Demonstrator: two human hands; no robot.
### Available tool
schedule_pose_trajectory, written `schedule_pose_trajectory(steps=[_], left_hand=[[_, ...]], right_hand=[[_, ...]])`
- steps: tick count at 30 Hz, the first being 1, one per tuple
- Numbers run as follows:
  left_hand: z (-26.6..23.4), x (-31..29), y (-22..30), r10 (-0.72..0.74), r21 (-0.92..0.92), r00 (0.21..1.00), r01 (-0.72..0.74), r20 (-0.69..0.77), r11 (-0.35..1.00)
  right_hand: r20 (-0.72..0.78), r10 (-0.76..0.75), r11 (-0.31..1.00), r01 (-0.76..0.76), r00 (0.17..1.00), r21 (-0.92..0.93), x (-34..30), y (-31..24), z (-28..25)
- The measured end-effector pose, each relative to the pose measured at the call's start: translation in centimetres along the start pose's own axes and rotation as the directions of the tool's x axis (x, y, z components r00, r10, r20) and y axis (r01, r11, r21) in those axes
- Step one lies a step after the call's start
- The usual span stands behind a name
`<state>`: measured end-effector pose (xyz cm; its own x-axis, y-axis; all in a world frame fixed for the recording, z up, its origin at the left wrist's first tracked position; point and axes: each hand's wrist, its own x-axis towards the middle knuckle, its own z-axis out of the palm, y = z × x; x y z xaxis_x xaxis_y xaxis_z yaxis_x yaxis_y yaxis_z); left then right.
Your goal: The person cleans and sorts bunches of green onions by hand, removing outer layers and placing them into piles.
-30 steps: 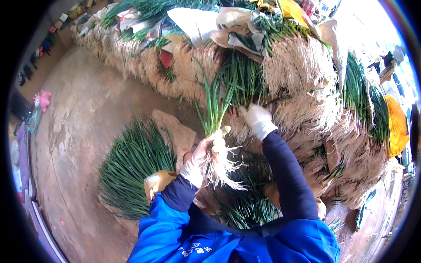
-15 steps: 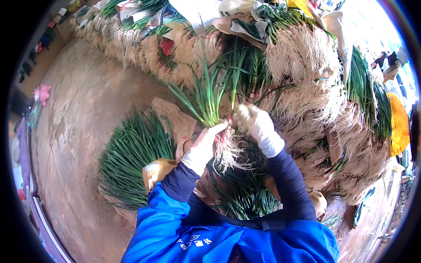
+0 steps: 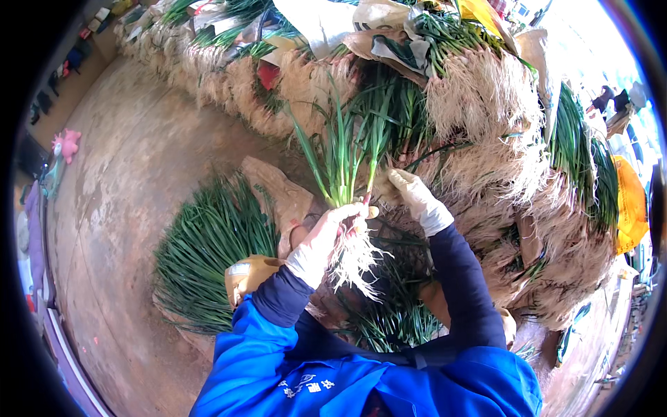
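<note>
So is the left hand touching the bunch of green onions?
Touching. The head view shows the left hand with its fingers wrapped around the bunch of green onions just above the white roots, no gap.

Bunch of green onions, held upright

The bunch of green onions (image 3: 345, 184) stands nearly vertical, long green leaves fanning upward and a tangle of pale stringy roots hanging below. The gloved left hand (image 3: 326, 236) grips it round the white stems, just above the roots, in front of the heaped pile of green onions (image 3: 486, 139).
</note>
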<state>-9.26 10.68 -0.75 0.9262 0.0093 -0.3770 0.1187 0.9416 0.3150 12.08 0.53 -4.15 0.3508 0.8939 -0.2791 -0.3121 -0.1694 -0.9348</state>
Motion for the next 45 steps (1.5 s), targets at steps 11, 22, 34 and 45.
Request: schedule_pose_trajectory(steps=[11,22,34,45], left_hand=[[-0.5,0.6,-1.3,0.309,0.303,0.929,-0.24,-0.204,0.922],[-2.6,1.3,1.2,0.182,-0.366,0.935,-0.062,0.304,0.929],[2.5,1.7,0.9,0.298,-0.122,0.882,-0.363,-0.366,0.924],[-1.9,2.9,0.1,0.344,-0.029,0.908,-0.361,-0.24,0.932]], right_hand=[[-0.313,0.007,0.951,-0.104,0.95,-0.292,-2.4,-0.6,9.8],[0.356,0.251,-0.036,0.376,0.9,-0.926,-2.1,5.1,3.2],[-0.299,-0.371,0.224,-0.228,0.879,-0.947,0.7,-3.0,2.7],[0.047,-0.022,-0.022,0.047,0.999,-0.999,-8.6,10.9,0.7]])
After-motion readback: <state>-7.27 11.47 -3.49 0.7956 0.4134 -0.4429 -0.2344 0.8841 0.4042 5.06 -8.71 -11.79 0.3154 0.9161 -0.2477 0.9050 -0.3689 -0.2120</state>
